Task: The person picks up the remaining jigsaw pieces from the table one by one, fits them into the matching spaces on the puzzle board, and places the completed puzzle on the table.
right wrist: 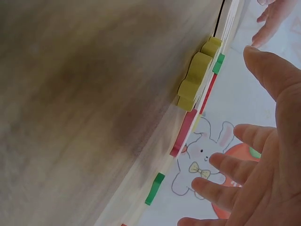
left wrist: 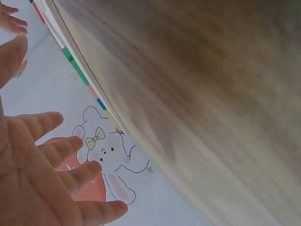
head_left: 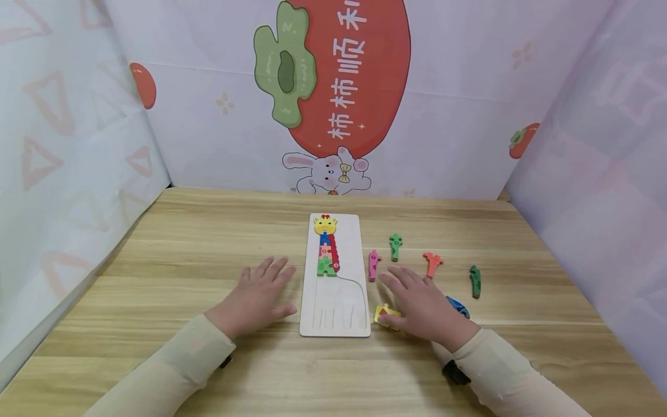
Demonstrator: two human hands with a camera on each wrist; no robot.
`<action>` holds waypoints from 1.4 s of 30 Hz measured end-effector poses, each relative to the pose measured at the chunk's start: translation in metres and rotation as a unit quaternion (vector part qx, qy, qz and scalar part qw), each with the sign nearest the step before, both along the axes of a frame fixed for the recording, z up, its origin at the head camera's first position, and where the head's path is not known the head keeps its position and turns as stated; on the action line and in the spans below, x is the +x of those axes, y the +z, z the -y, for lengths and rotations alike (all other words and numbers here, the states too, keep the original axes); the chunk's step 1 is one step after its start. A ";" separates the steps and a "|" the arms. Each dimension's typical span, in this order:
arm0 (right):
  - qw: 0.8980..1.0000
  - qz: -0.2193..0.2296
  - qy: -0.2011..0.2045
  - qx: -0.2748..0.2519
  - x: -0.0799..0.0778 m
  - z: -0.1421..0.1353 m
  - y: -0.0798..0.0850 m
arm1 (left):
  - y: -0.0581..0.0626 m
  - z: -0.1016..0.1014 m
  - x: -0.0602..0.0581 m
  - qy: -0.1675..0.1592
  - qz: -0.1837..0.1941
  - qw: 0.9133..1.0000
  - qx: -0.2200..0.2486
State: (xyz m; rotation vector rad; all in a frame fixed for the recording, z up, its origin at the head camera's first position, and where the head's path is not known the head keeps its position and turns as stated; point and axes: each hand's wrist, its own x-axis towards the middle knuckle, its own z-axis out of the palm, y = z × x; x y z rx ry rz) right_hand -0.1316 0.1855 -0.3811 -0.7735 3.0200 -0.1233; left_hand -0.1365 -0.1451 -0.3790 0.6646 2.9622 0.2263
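Note:
A pale wooden puzzle board point(head_left: 350, 249) lies at the middle of the table. Its upper part holds a yellow giraffe head point(head_left: 325, 225) and several joined neck pieces in blue, pink, green and red; the lower outlines are bare. To the left of the board, my left hand point(head_left: 255, 298) hovers or rests with fingers spread, holding nothing. My right hand point(head_left: 424, 304) is right of the board, its fingers spread too. Its thumb overlaps a yellow puzzle piece point(head_left: 380, 314) in the head view, while the right wrist view shows hand and piece apart.
Loose pieces lie right of the board: pink point(head_left: 373, 266), green point(head_left: 395, 246), orange point(head_left: 432, 263), dark green point(head_left: 475, 282) and blue point(head_left: 458, 307), the last partly behind my right hand. Printed cloth point(head_left: 448, 145) walls off the wooden table point(head_left: 219, 226) at the back and sides.

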 end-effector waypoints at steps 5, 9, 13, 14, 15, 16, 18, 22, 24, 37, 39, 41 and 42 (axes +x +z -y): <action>1.000 0.005 0.002 0.002 0.000 0.001 0.001 | 0.002 -0.002 0.001 -0.008 0.012 1.000 -0.004; 1.000 0.003 0.004 0.006 0.000 0.001 0.001 | 0.003 -0.004 0.001 -0.018 0.019 1.000 -0.002; 1.000 0.001 0.009 0.005 0.001 0.001 0.001 | 0.002 -0.005 0.001 -0.029 0.017 0.999 -0.003; 1.000 0.001 0.010 0.004 0.001 0.001 0.001 | 0.001 -0.005 0.001 -0.032 0.015 0.999 -0.004; 1.000 0.000 0.011 0.004 0.001 0.000 0.000 | 0.000 -0.005 0.001 -0.035 0.014 0.999 -0.005; 1.000 -0.001 0.013 0.003 0.001 0.000 0.000 | 0.000 -0.005 0.001 -0.037 0.013 0.999 -0.006; 1.000 -0.003 0.016 0.005 0.001 -0.001 0.000 | -0.001 -0.005 0.001 -0.043 0.012 0.999 -0.008; 1.000 -0.008 0.023 0.006 0.001 -0.002 0.000 | -0.001 -0.007 0.001 -0.052 0.013 0.998 -0.011; 1.000 -0.009 0.025 0.006 0.001 -0.003 0.000 | -0.001 -0.008 0.001 -0.055 0.016 0.998 -0.013; 1.000 0.022 0.014 -0.008 0.002 -0.003 0.000 | 0.001 -0.014 0.002 -0.067 0.037 0.997 -0.023; 1.000 0.026 0.013 -0.010 0.002 -0.003 0.000 | 0.001 -0.015 0.003 -0.069 0.036 0.997 -0.025; 0.999 0.028 0.013 -0.012 0.003 -0.003 0.000 | 0.001 -0.016 0.003 -0.071 0.034 0.997 -0.029; 0.999 0.028 0.013 -0.013 0.003 -0.003 0.000 | 0.001 -0.016 0.003 -0.071 0.033 0.996 -0.030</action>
